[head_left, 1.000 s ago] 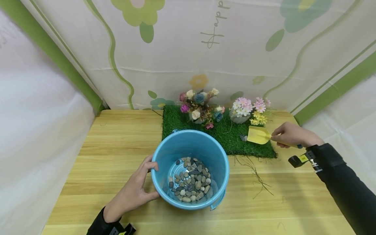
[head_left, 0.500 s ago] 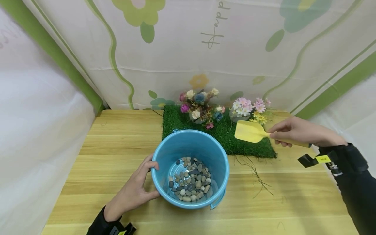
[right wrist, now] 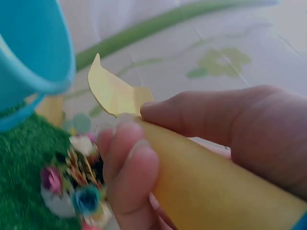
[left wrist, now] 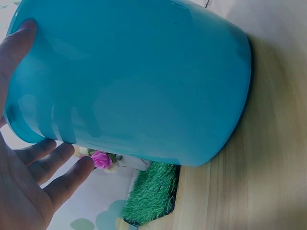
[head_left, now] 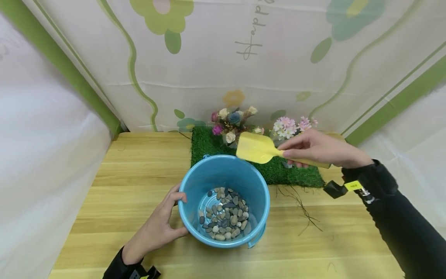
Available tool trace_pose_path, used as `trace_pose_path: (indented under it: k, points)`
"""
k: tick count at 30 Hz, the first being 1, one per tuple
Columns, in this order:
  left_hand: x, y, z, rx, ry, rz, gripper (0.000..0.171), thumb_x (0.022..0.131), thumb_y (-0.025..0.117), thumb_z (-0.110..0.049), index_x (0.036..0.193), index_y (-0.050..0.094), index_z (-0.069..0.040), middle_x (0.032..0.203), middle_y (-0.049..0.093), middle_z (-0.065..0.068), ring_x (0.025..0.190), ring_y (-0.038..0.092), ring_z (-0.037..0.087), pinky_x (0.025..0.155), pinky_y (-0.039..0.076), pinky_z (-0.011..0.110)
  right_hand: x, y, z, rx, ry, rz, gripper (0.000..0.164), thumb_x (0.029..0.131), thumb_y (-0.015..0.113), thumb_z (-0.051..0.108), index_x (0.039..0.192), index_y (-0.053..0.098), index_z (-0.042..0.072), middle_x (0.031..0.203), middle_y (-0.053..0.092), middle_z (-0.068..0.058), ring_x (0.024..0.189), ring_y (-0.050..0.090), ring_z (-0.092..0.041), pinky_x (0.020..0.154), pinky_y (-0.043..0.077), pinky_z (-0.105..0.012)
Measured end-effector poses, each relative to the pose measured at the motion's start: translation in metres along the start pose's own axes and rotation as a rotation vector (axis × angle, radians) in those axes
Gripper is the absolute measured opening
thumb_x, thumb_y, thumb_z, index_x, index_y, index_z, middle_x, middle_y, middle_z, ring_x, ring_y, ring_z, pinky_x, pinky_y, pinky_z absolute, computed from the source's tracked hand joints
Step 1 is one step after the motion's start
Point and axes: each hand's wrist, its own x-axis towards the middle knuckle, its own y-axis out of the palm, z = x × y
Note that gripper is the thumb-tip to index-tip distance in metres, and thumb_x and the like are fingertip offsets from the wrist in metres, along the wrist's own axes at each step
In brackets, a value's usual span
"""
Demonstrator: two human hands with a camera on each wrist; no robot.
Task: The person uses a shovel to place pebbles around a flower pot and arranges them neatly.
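Note:
A blue bucket (head_left: 259, 186) stands on the table, and several grey, tan and dark pebbles (head_left: 226, 217) lie on its bottom. My left hand (head_left: 158, 228) grips the bucket's left rim, a fingertip hooked over the edge; in the left wrist view the thumb lies along the bucket wall (left wrist: 139, 81). With my right hand (head_left: 313, 149) I hold a yellow toy shovel (head_left: 256, 148) by its handle, thumb and fingers round it. The shovel's blade is at the bucket's far right rim, raised above the turf. No pebble shows on the blade. In the right wrist view the blade (right wrist: 115, 91) is tilted.
Behind the bucket lies a green artificial turf mat (head_left: 202, 145), bearing a bunch of artificial roses (head_left: 233, 120) and pink and white flowers (head_left: 285, 128). Greyish stones (head_left: 287, 165) peek out below the right hand. Dark loose strands (head_left: 304, 211) lie on the wooden table (head_left: 139, 174).
My right hand lifted the shovel off the turf's right part and carried it left to the bucket's far rim. The left hand and bucket have stayed put.

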Motion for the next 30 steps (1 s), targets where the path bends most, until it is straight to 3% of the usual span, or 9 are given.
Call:
trace_pose_path:
  k: [10,15,23,28,30]
  points:
    - [0.000,0.001,-0.001,-0.003,0.015,-0.004,0.064,0.081,0.089,-0.025,0.121,0.040,-0.014,0.157,0.032,0.015,0.136,0.042,0.039,0.096,0.051,0.052,0.043,0.033,0.027,-0.066,-0.199,0.195,0.024,0.106,0.057,0.023,0.124,0.070,0.014,0.084,0.067,-0.003,0.066,0.057,-0.026,0.062,0.052,-0.036]
    - [0.000,0.001,-0.002,-0.001,0.002,-0.004,0.066,0.080,0.090,-0.024,0.122,0.040,-0.014,0.157,0.032,0.014,0.137,0.041,0.039,0.098,0.050,0.051,0.057,0.045,0.039,-0.093,-0.208,0.263,0.021,0.107,0.055,0.019,0.121,0.070,0.013,0.081,0.065,-0.003,0.066,0.055,-0.024,0.067,0.050,-0.035]
    - [-0.001,0.000,-0.001,0.010,0.007,-0.003,0.067,0.078,0.091,-0.020,0.122,0.039,-0.015,0.157,0.031,0.015,0.137,0.041,0.038,0.099,0.050,0.047,0.079,0.062,0.065,-0.239,-0.217,0.418,0.021,0.106,0.055,0.011,0.092,0.071,0.011,0.065,0.049,0.003,0.057,0.041,-0.014,0.065,0.041,-0.035]
    - [0.000,0.000,0.000,0.007,0.020,-0.004,0.069,0.075,0.091,-0.011,0.122,0.040,-0.014,0.157,0.032,0.016,0.135,0.042,0.040,0.099,0.050,0.048,0.091,0.079,0.078,-0.359,-0.167,0.505,0.041,0.106,0.056,0.011,0.065,0.051,0.014,0.058,0.043,0.003,0.052,0.036,-0.013,0.060,0.034,-0.032]
    - [0.000,0.000,0.000,0.009,0.030,-0.006,0.068,0.076,0.091,-0.011,0.122,0.040,-0.013,0.156,0.033,0.017,0.134,0.043,0.041,0.098,0.051,0.048,0.095,0.086,0.081,-0.389,-0.148,0.517,0.046,0.105,0.055,0.010,0.061,0.045,0.016,0.056,0.042,0.003,0.050,0.035,-0.013,0.058,0.032,-0.031]
